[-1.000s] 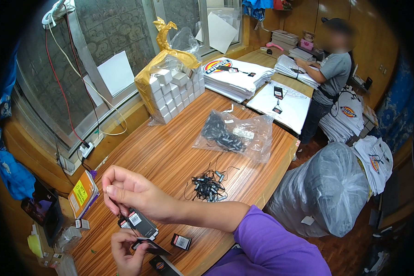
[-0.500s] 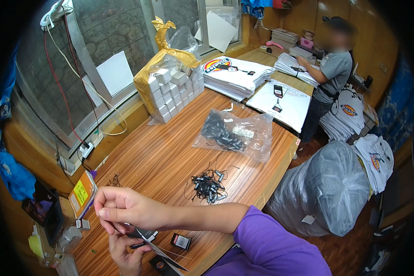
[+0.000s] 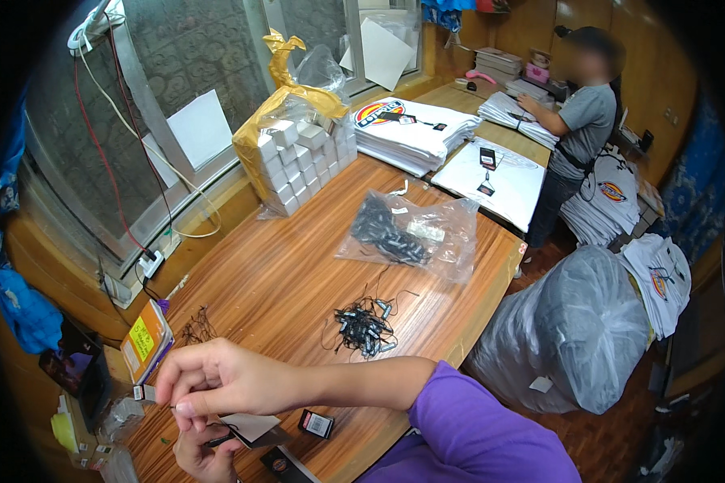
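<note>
Wooden table (image 3: 298, 266) lies below me; at its near edge my right hand (image 3: 217, 378) pinches a thin black string while my left hand (image 3: 205, 451) grips one card tag (image 3: 254, 428), so I judge I am threading it, and looping comes next. Beyond the tag sit one tangle of black strings (image 3: 364, 328), one clear bag (image 3: 407, 233), and one loose tag (image 3: 316, 423) beside it.

Hands (image 3: 209, 410) pinching thin black string (image 3: 217, 424) and card tag (image 3: 254, 428) over wooden table (image 3: 274, 274)

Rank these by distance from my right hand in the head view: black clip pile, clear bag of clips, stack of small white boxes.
From the right hand:
1. Black clip pile, mid-table, to the right.
2. Clear bag of clips, farther up the table.
3. Stack of small white boxes, by the window.
</note>
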Demonstrator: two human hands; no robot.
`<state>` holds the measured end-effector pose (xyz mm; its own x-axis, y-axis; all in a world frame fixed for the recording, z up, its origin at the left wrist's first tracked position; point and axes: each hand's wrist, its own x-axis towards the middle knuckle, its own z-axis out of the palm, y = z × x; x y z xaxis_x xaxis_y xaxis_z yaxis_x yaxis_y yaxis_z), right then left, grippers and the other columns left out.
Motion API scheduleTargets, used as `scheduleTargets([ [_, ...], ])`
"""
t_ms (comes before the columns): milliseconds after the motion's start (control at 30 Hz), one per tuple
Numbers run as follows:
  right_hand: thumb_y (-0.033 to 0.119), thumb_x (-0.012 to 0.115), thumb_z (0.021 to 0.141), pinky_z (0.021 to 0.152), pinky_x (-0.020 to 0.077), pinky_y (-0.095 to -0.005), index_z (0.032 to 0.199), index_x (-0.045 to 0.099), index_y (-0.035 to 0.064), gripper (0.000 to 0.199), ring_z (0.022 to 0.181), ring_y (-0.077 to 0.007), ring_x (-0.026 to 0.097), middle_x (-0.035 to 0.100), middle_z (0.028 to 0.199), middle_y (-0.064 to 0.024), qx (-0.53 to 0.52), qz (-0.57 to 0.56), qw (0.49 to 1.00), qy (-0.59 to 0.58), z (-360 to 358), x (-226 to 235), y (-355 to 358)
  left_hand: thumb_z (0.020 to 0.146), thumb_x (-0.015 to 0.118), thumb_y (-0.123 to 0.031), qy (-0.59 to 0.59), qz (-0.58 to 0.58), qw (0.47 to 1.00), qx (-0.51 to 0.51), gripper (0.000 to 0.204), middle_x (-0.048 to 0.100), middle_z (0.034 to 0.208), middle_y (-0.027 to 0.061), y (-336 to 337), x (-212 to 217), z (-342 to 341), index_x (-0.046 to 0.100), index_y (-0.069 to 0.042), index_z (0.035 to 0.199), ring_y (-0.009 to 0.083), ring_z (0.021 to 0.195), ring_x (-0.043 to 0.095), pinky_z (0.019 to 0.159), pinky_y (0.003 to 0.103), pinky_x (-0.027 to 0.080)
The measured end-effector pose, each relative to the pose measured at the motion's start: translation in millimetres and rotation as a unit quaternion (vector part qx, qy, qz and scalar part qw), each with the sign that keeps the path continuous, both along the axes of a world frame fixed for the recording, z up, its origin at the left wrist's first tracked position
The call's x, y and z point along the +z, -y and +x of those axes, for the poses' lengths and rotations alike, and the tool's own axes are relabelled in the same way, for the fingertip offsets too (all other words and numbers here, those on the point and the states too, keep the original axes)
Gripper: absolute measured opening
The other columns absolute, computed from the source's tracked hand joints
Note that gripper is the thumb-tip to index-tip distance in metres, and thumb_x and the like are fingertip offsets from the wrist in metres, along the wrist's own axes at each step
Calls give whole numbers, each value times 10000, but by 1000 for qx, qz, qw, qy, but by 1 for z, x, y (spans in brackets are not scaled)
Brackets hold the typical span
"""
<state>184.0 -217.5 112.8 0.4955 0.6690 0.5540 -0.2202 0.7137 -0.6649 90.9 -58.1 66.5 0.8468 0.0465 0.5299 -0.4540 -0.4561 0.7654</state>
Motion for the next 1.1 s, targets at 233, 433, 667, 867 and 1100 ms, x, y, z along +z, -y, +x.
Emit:
scheduleTargets([
  [233,86,511,861,607,426,-206,901,509,25,73,668,-71,530,540,731,-12,-64,20,997,-30,5,0,1,754,680,-360,38,-32,997,-53,412,409,668,34,10,14,9,404,-55,742,123,639,366,595,241,302],
  [433,148,471,899,617,406,-204,935,456,56,100,678,-80,511,530,742,-24,-71,44,995,-56,9,-1,7,758,678,-298,92,-65,993,-19,380,407,721,28,15,16,-4,382,-65,808,120,667,371,622,228,309],
  [667,158,467,910,562,447,-260,995,430,87,117,598,-106,488,514,699,-62,-26,74,987,-139,17,-2,9,644,739,-5,27,-191,981,22,198,612,742,129,10,17,-8,587,1,770,176,702,582,610,262,466],
  [867,-9,482,864,512,402,-193,1009,435,-8,152,549,-80,475,577,744,-107,-115,-100,988,6,3,-1,6,642,720,18,50,-69,994,71,201,631,794,96,-3,25,2,637,25,825,165,745,605,674,255,475],
  [1100,8,532,851,683,474,-230,932,519,-37,93,712,-116,573,610,827,-119,-201,-235,943,125,-10,-9,-15,727,665,29,26,-180,982,49,211,627,886,70,-10,15,-3,618,9,931,120,803,607,680,225,492],
])
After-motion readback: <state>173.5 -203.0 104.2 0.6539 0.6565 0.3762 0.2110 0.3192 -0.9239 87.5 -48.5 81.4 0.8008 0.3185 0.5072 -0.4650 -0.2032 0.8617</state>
